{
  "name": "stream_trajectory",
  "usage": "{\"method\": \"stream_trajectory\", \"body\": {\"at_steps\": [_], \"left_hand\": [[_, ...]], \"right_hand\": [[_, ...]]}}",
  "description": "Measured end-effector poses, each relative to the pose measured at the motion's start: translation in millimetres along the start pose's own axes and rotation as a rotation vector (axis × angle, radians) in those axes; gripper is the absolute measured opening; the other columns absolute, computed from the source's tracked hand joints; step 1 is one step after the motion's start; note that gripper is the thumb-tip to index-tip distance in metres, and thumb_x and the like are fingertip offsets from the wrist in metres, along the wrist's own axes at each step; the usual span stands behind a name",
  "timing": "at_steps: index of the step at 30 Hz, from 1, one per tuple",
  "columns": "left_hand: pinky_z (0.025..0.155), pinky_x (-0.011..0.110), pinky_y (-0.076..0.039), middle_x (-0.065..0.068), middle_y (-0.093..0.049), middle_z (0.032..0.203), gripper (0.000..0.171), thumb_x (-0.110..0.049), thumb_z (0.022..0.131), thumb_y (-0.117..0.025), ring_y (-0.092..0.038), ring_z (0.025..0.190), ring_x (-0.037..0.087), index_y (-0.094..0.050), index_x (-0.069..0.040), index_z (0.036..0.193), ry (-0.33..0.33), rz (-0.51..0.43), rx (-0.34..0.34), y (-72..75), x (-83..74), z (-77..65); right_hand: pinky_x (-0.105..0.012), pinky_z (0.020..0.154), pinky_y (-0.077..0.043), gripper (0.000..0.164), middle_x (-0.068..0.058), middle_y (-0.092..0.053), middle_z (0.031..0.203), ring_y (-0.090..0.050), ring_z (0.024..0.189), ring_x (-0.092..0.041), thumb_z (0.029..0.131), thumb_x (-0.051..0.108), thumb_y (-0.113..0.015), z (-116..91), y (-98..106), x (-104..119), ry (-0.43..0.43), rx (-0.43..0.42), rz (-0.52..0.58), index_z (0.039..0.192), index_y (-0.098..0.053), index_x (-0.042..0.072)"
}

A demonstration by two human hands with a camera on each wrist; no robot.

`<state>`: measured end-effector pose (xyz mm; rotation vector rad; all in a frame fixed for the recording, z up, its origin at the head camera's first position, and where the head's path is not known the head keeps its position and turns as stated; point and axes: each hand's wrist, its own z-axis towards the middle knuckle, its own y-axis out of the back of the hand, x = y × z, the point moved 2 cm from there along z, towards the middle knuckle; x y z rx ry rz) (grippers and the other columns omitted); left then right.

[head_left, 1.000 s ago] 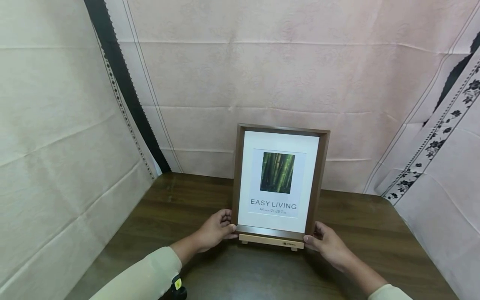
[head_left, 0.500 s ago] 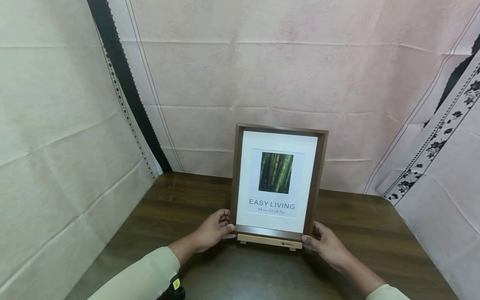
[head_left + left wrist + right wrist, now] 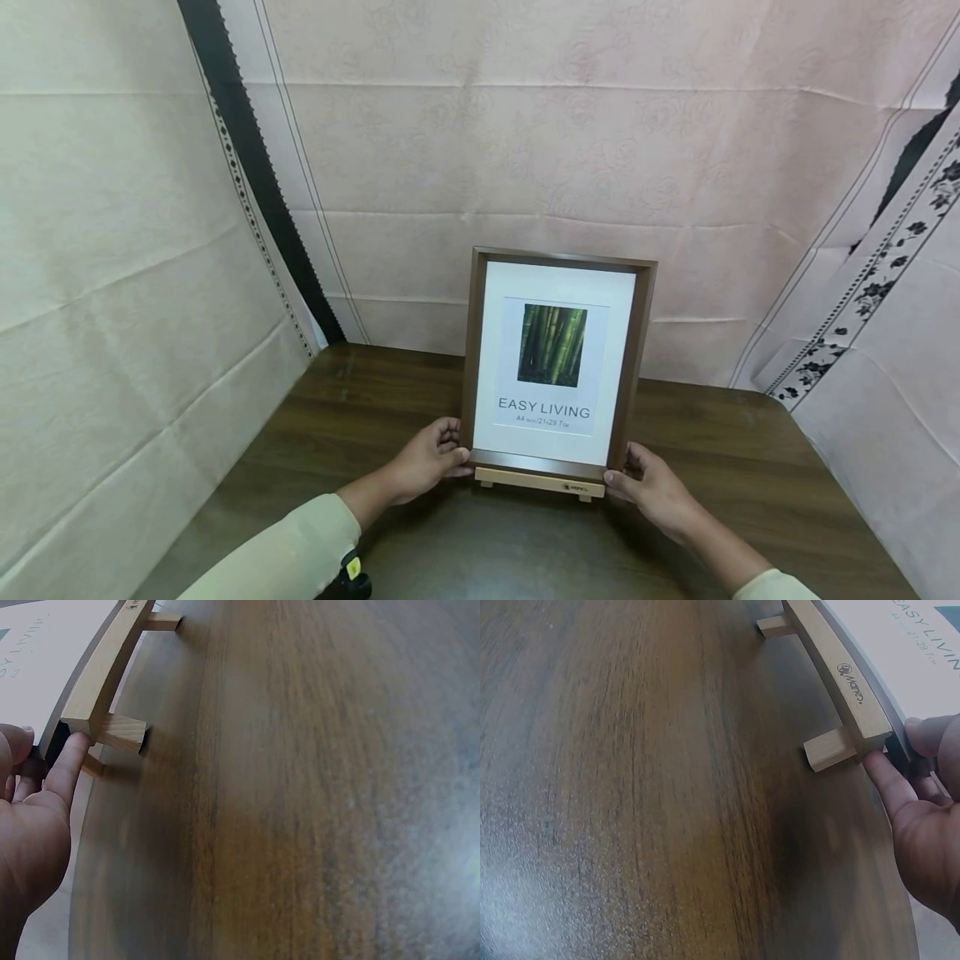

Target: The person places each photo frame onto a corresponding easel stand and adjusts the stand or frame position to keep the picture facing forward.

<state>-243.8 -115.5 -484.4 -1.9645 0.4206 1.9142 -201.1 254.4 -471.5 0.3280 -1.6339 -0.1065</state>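
A brown picture frame [image 3: 558, 282] with a white mat, a bamboo picture and the words "EASY LIVING" leans upright on a small wooden easel [image 3: 525, 482]. My left hand [image 3: 426, 463] grips its lower left corner, thumb at the front edge. One fingertip touches the end of the easel's ledge [image 3: 97, 671] in the left wrist view. At the lower right corner my right hand [image 3: 658, 493] holds the frame in a like way, a finger against the ledge [image 3: 844, 679] in the right wrist view. The easel's back is hidden behind the frame.
Easel and frame stand on a dark brown wooden table [image 3: 390, 383] with rounded far corners. Pale cloth [image 3: 375, 150] hangs behind and on both sides. A black device with a yellow mark [image 3: 351, 575] sits at the left wrist.
The frame, easel and both hands appear very slightly further left than a second ago, with a small shift of the whole view. Both hands keep their hold.
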Motion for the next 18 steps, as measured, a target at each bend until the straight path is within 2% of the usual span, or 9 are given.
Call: {"method": "stream_trajectory", "body": {"at_steps": [5,8,13,15,18], "left_hand": [[0.094,0.043,-0.056,0.027,-0.037,0.138,0.055,0.005,0.1,-0.06,-0.049,0.126,0.034,-0.03,0.006,0.147,0.001,0.009,0.008,2.4,-0.7,-0.2],[0.095,0.043,-0.056,0.027,-0.04,0.14,0.06,0.003,0.099,-0.063,-0.048,0.128,0.038,-0.03,0.005,0.149,-0.007,0.069,0.031,6.5,-2.1,-2.2],[0.099,0.044,-0.052,0.016,-0.052,0.139,0.064,-0.014,0.098,-0.072,-0.054,0.126,0.033,-0.036,-0.003,0.15,-0.053,0.336,0.029,18.4,-7.0,-8.6],[0.1,0.044,-0.051,0.011,-0.056,0.137,0.063,-0.021,0.099,-0.072,-0.055,0.126,0.03,-0.039,-0.005,0.15,-0.075,0.45,0.012,24.2,-9.8,-11.7],[0.101,0.048,-0.051,0.009,-0.057,0.137,0.061,-0.028,0.101,-0.069,-0.056,0.125,0.029,-0.041,-0.006,0.15,-0.095,0.548,-0.011,32.8,-15.4,-16.5]], "right_hand": [[-0.037,0.086,-0.059,0.054,-0.025,-0.056,0.131,-0.061,0.118,-0.038,0.096,0.001,-0.068,0,1,-1,0.016,-0.012,-0.038,0.144,-0.044,-0.006],[-0.037,0.087,-0.059,0.057,-0.024,-0.056,0.13,-0.06,0.118,-0.039,0.096,0.005,-0.071,-2,2,2,0.03,-0.021,-0.107,0.144,-0.042,-0.006],[-0.042,0.095,-0.054,0.067,-0.022,-0.055,0.13,-0.058,0.118,-0.036,0.096,0.022,-0.074,-7,15,9,0.117,-0.043,-0.298,0.146,-0.038,-0.007],[-0.04,0.096,-0.054,0.066,-0.023,-0.055,0.133,-0.059,0.119,-0.037,0.099,0.025,-0.07,-10,23,9,0.17,-0.038,-0.317,0.147,-0.037,-0.006],[-0.032,0.094,-0.055,0.059,-0.027,-0.053,0.135,-0.059,0.118,-0.04,0.106,0.027,-0.06,-14,38,10,0.236,-0.033,-0.31,0.149,-0.036,-0.005]]}}
